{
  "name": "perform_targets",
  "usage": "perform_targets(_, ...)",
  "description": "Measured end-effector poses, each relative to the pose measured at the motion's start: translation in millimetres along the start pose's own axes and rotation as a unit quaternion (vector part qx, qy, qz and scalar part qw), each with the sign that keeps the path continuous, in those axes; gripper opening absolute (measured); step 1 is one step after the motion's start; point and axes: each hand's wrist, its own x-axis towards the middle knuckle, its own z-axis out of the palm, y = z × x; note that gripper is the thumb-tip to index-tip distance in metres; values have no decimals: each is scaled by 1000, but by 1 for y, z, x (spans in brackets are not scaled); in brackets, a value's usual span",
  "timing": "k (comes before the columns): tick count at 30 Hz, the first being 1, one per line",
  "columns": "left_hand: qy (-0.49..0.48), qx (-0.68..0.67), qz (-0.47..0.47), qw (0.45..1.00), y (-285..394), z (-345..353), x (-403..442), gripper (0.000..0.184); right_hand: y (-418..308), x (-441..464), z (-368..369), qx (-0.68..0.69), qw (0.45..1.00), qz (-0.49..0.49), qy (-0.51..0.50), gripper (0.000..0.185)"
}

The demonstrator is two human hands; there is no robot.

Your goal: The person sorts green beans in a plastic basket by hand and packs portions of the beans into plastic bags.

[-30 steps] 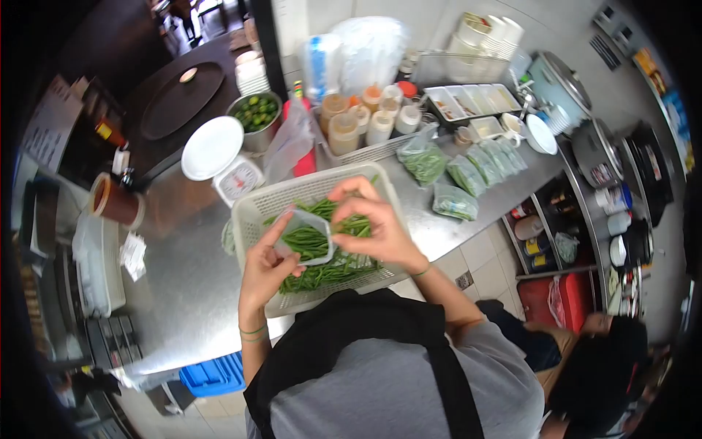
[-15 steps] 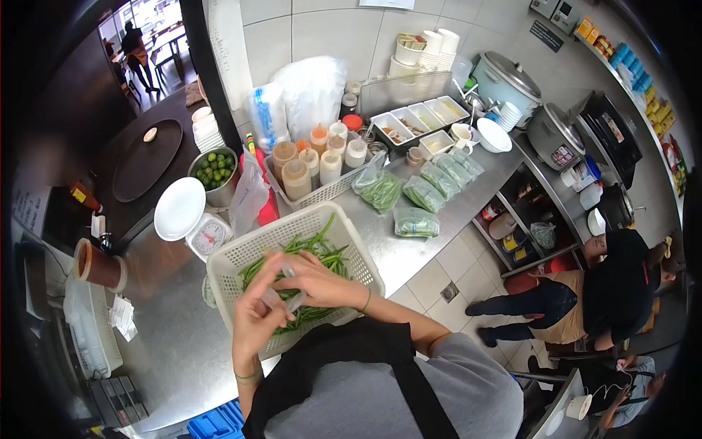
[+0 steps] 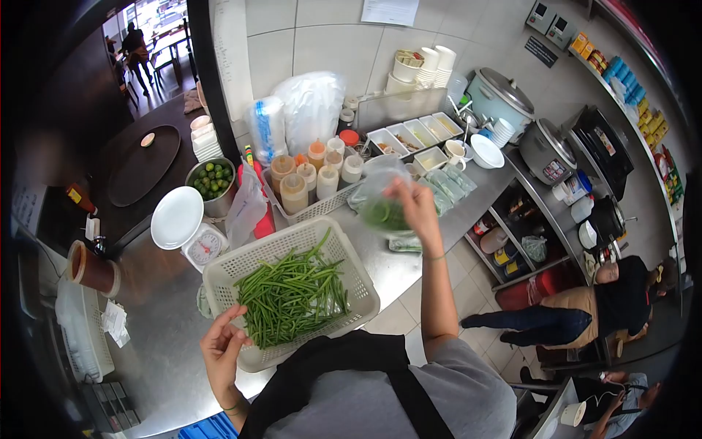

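Note:
My right hand [image 3: 413,208] is closed on the top of a clear plastic bag of green beans [image 3: 384,214], which hangs over the counter behind the basket's right side. Motion blurs the bag. Beside the near left rim of a cream perforated basket [image 3: 218,282], my left hand [image 3: 225,338] holds nothing that I can make out, its fingers loosely curled and apart. Loose green beans [image 3: 292,296] fill much of the basket. Other bagged beans [image 3: 446,186] lie to the right of my right hand, partly hidden by it.
A dial scale [image 3: 205,247] with a white plate [image 3: 178,217] stands left of the basket, near a pot of green limes [image 3: 212,181]. Squeeze bottles [image 3: 294,192] fill a crate behind. A co-worker [image 3: 614,307] stands at the right by the shelves.
My hands, together over the beans with clear plastic between them before, are now apart. The right has moved far right and taken hold of a bag; the left has drawn back to the basket's near left.

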Motion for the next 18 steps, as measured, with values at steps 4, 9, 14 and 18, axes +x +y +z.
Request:
perform_targets(4, 55, 16, 3, 998, -11, -22, -12, 39, 61, 46, -5, -147, 983, 47, 100, 34)
perform_targets(9, 88, 2, 10, 996, -16, -27, -18, 36, 180, 65, 40, -299, 954, -5, 11, 29)
perform_targets(14, 93, -17, -2, 996, -25, -19, -22, 32, 115, 67, 80, -346, 937, -39, 8, 22)
perform_targets(18, 66, -28, -35, 997, -40, -13, -25, 31, 22, 108, 117, -221, 954, -201, 17, 30)
